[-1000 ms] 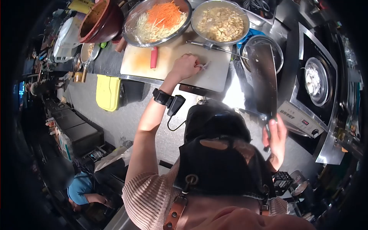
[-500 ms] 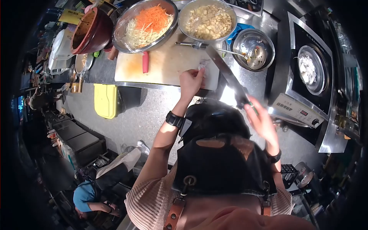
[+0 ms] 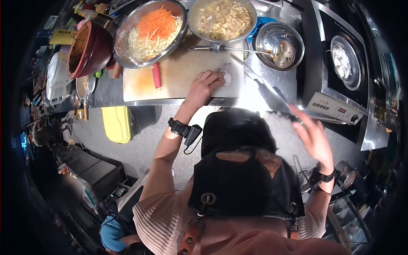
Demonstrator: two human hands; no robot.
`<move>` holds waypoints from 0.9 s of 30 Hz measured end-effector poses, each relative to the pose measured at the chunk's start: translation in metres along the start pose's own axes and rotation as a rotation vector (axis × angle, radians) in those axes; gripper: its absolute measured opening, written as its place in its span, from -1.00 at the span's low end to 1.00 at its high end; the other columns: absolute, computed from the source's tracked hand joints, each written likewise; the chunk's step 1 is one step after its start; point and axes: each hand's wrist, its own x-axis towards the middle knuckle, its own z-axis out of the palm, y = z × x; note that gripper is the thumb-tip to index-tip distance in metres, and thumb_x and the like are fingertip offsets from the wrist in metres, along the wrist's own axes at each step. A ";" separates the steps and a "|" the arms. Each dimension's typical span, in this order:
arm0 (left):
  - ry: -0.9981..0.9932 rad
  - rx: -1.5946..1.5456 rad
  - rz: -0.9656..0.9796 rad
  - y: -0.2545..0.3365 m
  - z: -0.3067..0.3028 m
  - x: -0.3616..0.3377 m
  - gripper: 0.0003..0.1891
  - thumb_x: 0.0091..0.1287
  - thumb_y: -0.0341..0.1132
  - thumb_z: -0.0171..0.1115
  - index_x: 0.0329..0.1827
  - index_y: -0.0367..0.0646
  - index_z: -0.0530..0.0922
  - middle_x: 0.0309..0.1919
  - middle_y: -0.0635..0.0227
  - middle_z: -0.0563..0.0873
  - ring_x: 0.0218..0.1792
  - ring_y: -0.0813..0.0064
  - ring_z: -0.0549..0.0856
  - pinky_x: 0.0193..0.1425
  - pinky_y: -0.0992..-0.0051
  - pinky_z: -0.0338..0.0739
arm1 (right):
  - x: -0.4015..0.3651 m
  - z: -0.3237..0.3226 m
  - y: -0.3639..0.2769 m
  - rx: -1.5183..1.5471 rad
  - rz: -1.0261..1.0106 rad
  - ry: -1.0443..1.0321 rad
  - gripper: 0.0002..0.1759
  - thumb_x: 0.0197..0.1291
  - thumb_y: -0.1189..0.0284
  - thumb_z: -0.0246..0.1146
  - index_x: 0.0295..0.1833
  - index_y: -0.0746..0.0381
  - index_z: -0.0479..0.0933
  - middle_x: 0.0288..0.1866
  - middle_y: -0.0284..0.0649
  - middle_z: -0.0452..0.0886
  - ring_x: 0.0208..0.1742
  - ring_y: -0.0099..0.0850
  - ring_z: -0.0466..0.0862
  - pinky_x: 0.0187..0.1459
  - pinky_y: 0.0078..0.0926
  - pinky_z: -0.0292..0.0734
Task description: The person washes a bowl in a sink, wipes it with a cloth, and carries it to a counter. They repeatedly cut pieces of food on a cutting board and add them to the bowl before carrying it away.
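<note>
On the pale cutting board (image 3: 178,87), my left hand (image 3: 204,88) is bent over with its fingertips against a small whitish, translucent piece of food (image 3: 227,78). My right hand (image 3: 312,136) is wrapped round the handle end of a long knife (image 3: 267,87). Its blade slants up and left, the tip near the board's right edge. A red handle (image 3: 157,76) lies on the board by the bowl of shredded carrot and pale shreds (image 3: 180,36). Behind the board is a film-covered bowl of pale chunks (image 3: 223,21).
A steel bowl (image 3: 299,44) at right holds a ladle (image 3: 284,55) with dark sauce. Farther right, a plate of white food (image 3: 342,63) sits on a cooktop (image 3: 335,108). A dark red bowl (image 3: 89,53) stands left. A person in blue (image 3: 112,233) is behind, lower left.
My right hand has moved right and back with the knife, away from the board. My left fingers have gone from a raised pinch to lying lower against the piece. The view has shifted slightly.
</note>
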 end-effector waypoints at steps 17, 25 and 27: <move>0.239 -0.111 0.024 -0.011 0.027 -0.008 -0.77 -0.07 -0.59 0.25 -0.29 -0.27 0.59 -0.29 0.22 0.61 -0.20 0.22 0.63 -0.21 0.32 0.60 | 0.025 0.156 -0.007 0.035 0.064 0.197 -0.50 0.43 0.36 0.08 0.44 0.16 0.25 -0.27 0.23 0.61 -0.29 0.17 0.62 -0.31 -0.01 0.53; 0.144 -0.151 0.054 -0.013 0.020 -0.002 -0.77 0.08 -0.58 0.20 -0.19 -0.18 0.60 -0.12 0.29 0.61 -0.03 0.24 0.62 -0.09 0.35 0.63 | 0.023 0.163 -0.016 0.065 0.209 0.216 -0.50 0.43 0.38 0.07 0.44 0.17 0.25 -0.50 0.20 0.53 -0.40 0.16 0.60 -0.41 -0.02 0.47; 0.118 -0.170 0.058 -0.014 0.021 -0.002 -0.77 0.12 -0.57 0.18 -0.16 -0.18 0.59 -0.05 0.28 0.60 0.03 0.22 0.61 -0.04 0.35 0.63 | 0.022 0.166 -0.017 0.108 0.212 0.250 -0.51 0.43 0.40 0.07 0.43 0.18 0.25 -0.48 0.21 0.55 -0.36 0.17 0.61 -0.39 -0.03 0.47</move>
